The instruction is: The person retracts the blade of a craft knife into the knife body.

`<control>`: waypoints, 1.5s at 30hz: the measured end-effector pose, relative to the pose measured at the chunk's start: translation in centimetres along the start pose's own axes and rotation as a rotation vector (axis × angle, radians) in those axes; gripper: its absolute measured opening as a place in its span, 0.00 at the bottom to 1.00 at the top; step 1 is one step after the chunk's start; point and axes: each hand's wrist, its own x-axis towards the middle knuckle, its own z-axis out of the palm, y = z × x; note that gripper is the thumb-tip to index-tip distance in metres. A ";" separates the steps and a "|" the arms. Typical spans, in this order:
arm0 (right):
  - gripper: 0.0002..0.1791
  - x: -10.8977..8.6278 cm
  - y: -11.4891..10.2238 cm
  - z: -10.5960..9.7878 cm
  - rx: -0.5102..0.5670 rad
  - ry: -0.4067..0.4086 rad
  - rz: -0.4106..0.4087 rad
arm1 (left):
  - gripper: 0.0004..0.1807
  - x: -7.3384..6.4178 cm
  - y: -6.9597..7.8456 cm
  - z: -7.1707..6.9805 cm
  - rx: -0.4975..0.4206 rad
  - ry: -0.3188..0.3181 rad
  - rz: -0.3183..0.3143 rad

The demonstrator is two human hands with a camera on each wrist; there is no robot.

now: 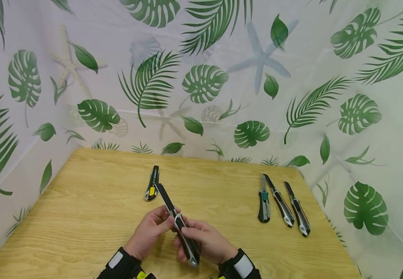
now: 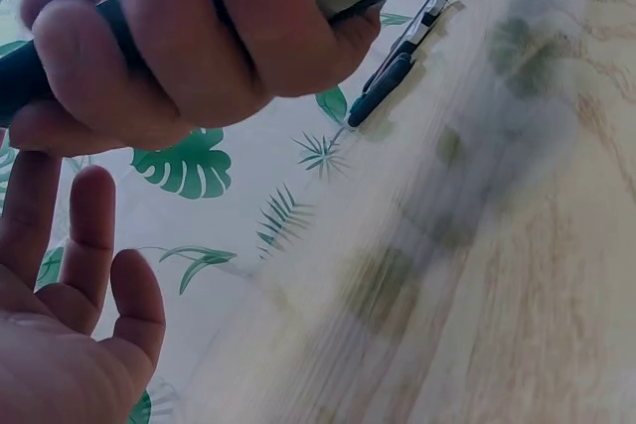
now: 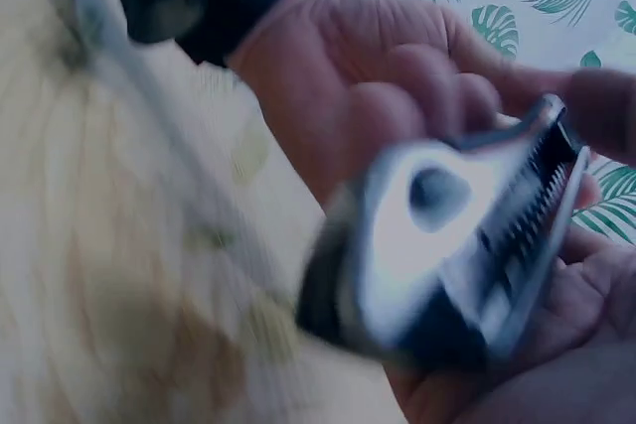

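A black-and-silver utility knife (image 1: 189, 248) is held between both hands above the front of the table, its long dark blade (image 1: 165, 197) extended up and to the left. My left hand (image 1: 147, 234) pinches it near the blade end of the handle. Further down, my right hand (image 1: 211, 241) grips the handle with the thumb on top. The right wrist view shows the knife's silver butt end (image 3: 417, 235) close up, blurred. Just beyond the blade tip lies a smaller black cutter (image 1: 154, 178) with a yellow slider.
On the right of the wooden table (image 1: 100, 201) lie a teal-and-black cutter (image 1: 264, 203) and two black-and-silver utility knives, one in the middle (image 1: 283, 207) and one outermost (image 1: 300, 217). A leaf-patterned sheet (image 1: 208, 128) hangs behind the table and along its sides.
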 end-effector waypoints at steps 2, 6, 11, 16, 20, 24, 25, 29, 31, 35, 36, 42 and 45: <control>0.21 0.0 0.2 0.3 0.005 0.039 0.028 | 0.11 -0.1 -0.1 0.1 -0.005 -0.022 -0.004; 0.34 0.3 0.4 1.1 -0.098 0.210 0.109 | 0.12 -0.2 -0.2 0.5 -0.002 -0.043 -0.002; 0.37 0.4 0.8 1.7 -0.170 0.360 0.145 | 0.12 -0.3 -0.4 0.7 0.029 -0.055 0.021; 0.37 0.6 1.1 1.9 -0.190 0.403 0.155 | 0.12 -0.4 -0.6 0.6 0.022 -0.045 0.007; 0.36 0.7 1.2 1.9 -0.191 0.396 0.148 | 0.11 -0.5 -0.7 0.6 0.020 -0.002 -0.029; 0.36 0.7 1.0 1.8 -0.189 0.382 0.145 | 0.10 -0.4 -0.7 0.7 0.019 0.029 -0.041; 0.36 0.7 1.0 1.8 -0.193 0.379 0.143 | 0.10 -0.4 -0.7 0.7 0.017 0.033 -0.040; 0.36 0.7 0.8 1.7 -0.210 0.366 0.138 | 0.10 -0.4 -0.7 0.7 0.002 0.029 -0.012; 0.35 0.7 0.8 1.6 -0.219 0.359 0.133 | 0.10 -0.4 -0.7 0.7 -0.011 0.022 0.003; 0.34 0.6 0.6 1.6 -0.228 0.340 0.123 | 0.10 -0.4 -0.6 0.7 -0.037 0.011 0.015; 0.33 0.6 0.6 1.6 -0.227 0.333 0.121 | 0.10 -0.4 -0.5 0.7 -0.041 0.011 0.013; 0.29 0.5 0.3 1.4 -0.194 0.278 0.105 | 0.11 -0.2 -0.5 0.6 -0.064 0.007 0.018; 0.28 0.5 0.3 1.4 -0.174 0.241 0.091 | 0.12 -0.2 -0.5 0.5 -0.081 0.005 0.014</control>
